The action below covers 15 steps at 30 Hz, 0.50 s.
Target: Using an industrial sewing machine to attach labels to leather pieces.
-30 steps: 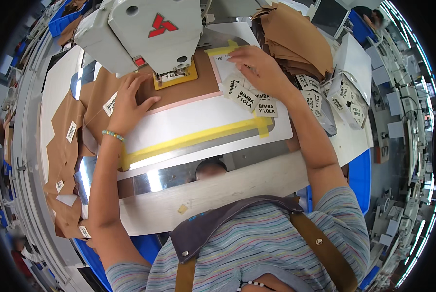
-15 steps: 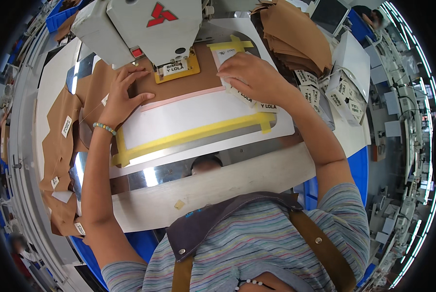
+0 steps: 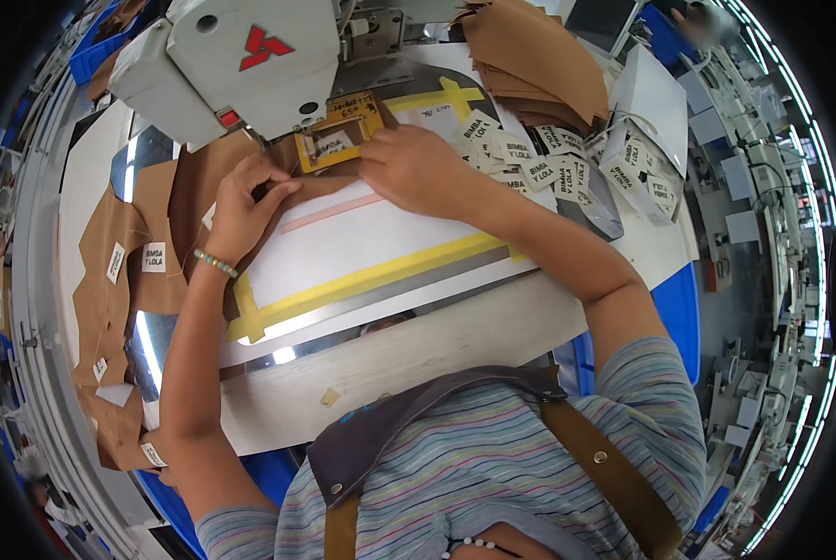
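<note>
Toward the white worktop's (image 3: 455, 343) far edge, a flat brown leather-like sheet (image 3: 323, 184) spans between both hands' fingertips. The left hand (image 3: 247, 201) has thumb and forefinger nearly meeting; the right hand (image 3: 416, 173) curls beside the yellow rectangular frame (image 3: 366, 118). Neither grip is clear.

The person wears a short-sleeved grey shirt (image 3: 464, 443) with thin multicoloured stripes and a plain grey neckband (image 3: 527, 534); a dark purple-grey cloth bib (image 3: 408, 415) with a round silver snap (image 3: 337, 488); broad brown straps (image 3: 618, 485); a beaded turquoise-and-yellow bracelet (image 3: 216, 264) behind the left hand (image 3: 247, 205); and a white-beaded necklace (image 3: 478, 543).
</note>
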{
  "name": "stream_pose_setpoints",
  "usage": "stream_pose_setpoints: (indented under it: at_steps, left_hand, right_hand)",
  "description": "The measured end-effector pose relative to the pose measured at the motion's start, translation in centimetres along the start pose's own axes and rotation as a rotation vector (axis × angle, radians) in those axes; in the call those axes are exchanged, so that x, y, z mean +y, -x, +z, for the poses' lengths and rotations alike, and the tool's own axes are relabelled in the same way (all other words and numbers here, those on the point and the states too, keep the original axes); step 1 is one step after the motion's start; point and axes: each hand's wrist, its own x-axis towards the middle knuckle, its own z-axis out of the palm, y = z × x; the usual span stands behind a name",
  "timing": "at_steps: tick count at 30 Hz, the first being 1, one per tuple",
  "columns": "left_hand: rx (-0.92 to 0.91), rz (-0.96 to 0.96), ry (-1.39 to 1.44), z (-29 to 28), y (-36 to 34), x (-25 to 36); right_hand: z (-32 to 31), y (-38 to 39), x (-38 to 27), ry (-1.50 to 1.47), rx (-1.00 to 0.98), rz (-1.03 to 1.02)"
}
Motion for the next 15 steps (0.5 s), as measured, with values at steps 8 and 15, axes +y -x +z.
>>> stream_pose_setpoints:
  at_steps: [8, 15]
  left_hand:
    - [-0.194, -0.119, -0.145, -7.6, 6.2, 0.1]
    - [-0.056, -0.385, -0.273, -13.3, 11.9, -5.8]
  right_hand:
    - [-3.1, 1.1, 1.1, -0.147, 0.131, -0.006]
    - [-6.8, 4.6, 11.4, 0.318, 0.331, 0.371]
